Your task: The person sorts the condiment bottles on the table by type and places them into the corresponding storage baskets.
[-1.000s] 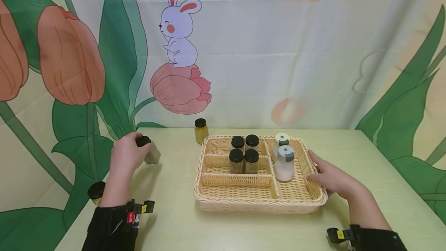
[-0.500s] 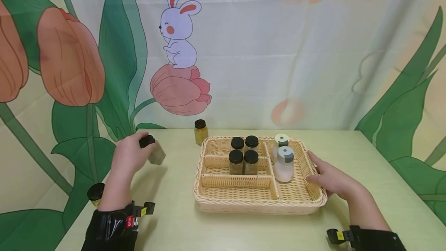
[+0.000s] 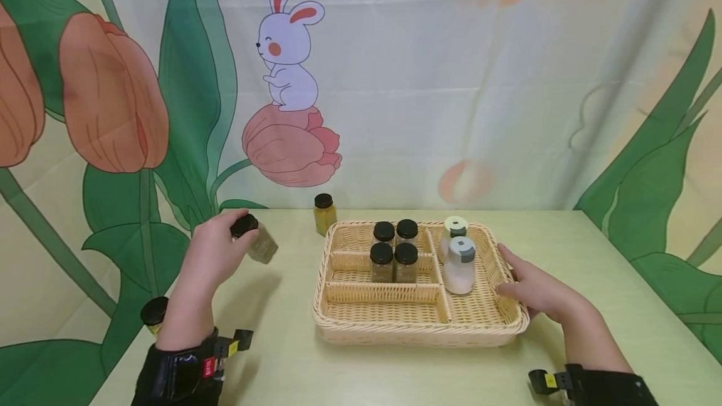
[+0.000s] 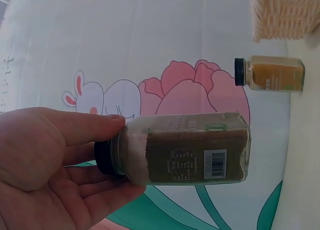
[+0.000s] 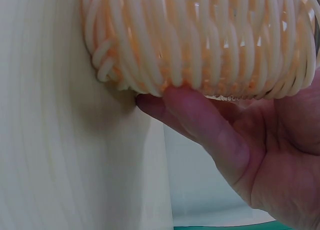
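My left hand (image 3: 211, 255) pinches a glass spice jar (image 3: 263, 247) by its black lid, at the left of the head view. The jar hangs tilted over the table, its base toward the right. In the left wrist view, brown powder and a barcode label show on the held jar (image 4: 195, 155). My right hand (image 3: 536, 284) grips the right end of a divided wicker basket (image 3: 417, 327), with the thumb over the rim. In the right wrist view, fingers (image 5: 200, 110) rest against the outer wicker wall, low down.
Several black-lidded jars (image 3: 381, 262) stand in the basket's middle and back left compartments. Two white-topped shakers (image 3: 459, 271) occupy the right one. A yellow spice jar (image 3: 324, 217) stands behind the basket's left corner. Another black-lidded jar (image 3: 155, 312) is partly hidden by the left forearm.
My left hand has lifted the spice jar off the table and carried it a little to the right, tilting it more. The right hand and the basket have stayed in place.
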`<action>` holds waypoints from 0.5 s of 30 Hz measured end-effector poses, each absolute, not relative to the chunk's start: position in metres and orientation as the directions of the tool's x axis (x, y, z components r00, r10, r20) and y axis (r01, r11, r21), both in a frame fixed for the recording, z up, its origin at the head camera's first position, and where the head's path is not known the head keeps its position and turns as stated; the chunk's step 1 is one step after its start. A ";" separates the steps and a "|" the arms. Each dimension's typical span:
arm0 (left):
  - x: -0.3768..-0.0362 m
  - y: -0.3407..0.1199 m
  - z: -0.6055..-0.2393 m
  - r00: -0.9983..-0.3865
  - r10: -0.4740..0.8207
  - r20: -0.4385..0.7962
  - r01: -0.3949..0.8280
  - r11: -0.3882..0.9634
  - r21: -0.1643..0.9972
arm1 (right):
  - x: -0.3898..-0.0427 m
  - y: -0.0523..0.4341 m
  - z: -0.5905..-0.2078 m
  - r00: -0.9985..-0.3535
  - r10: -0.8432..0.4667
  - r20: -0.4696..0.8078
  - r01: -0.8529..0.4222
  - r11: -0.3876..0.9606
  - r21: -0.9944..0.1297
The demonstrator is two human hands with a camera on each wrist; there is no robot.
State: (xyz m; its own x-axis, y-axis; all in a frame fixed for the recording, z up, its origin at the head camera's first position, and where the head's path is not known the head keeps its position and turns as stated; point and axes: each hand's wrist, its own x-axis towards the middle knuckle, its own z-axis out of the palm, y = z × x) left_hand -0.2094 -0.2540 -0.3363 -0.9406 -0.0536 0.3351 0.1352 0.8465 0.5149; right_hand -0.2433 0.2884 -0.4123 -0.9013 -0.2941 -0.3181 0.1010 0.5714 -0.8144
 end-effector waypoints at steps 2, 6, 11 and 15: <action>-0.210 -0.251 -0.335 -0.937 -0.040 0.346 0.153 0.845 0.512 | -0.243 0.290 -0.412 -0.903 -0.290 -0.317 0.101 0.573 -0.814; -0.212 -0.244 -0.335 -0.931 -0.004 0.364 0.191 0.846 0.498 | -0.243 0.291 -0.413 -0.906 -0.280 -0.316 0.102 0.582 -0.807; -0.211 -0.237 -0.334 -0.922 0.024 0.388 0.223 0.849 0.479 | -0.244 0.290 -0.414 -0.908 -0.277 -0.315 0.101 0.584 -0.805; -0.213 -0.231 -0.332 -0.920 0.037 0.391 0.234 0.851 0.470 | -0.243 0.289 -0.413 -0.908 -0.271 -0.319 0.109 0.583 -0.805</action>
